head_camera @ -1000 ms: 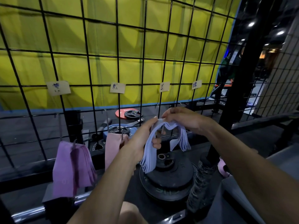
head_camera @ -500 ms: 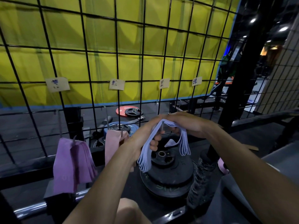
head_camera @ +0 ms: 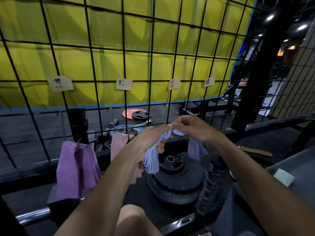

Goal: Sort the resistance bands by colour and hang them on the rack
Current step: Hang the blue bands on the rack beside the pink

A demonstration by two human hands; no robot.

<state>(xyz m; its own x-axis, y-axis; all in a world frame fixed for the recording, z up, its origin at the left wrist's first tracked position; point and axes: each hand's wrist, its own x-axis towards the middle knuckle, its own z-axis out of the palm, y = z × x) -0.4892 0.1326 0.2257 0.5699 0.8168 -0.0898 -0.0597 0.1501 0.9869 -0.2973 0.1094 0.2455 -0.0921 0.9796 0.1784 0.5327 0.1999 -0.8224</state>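
Both of my hands hold a bundle of pale blue resistance bands (head_camera: pixel 150 160) in front of the black wire grid rack (head_camera: pixel 125 48). My left hand (head_camera: pixel 150 140) grips one drooping end, and my right hand (head_camera: pixel 192 128) pinches the top of the bundle while the other end (head_camera: pixel 196 149) hangs below it. A bunch of purple bands (head_camera: pixel 75 167) hangs on a hook at the lower left of the rack. Pink bands (head_camera: pixel 119 143) hang on the hook beside them, partly hidden by my left forearm. Paper labels (head_camera: pixel 59 83) are stuck along a grid bar.
Stacked black weight plates (head_camera: pixel 175 178) lie just below my hands. A red plate (head_camera: pixel 131 114) and more weights lie on the floor behind the grid. A black upright post (head_camera: pixel 265 62) stands at the right. A grey surface with a pale note (head_camera: pixel 283 177) is at lower right.
My hands and the blue bundle have shifted slightly right and closer together. The bands now bunch tighter under my right hand.
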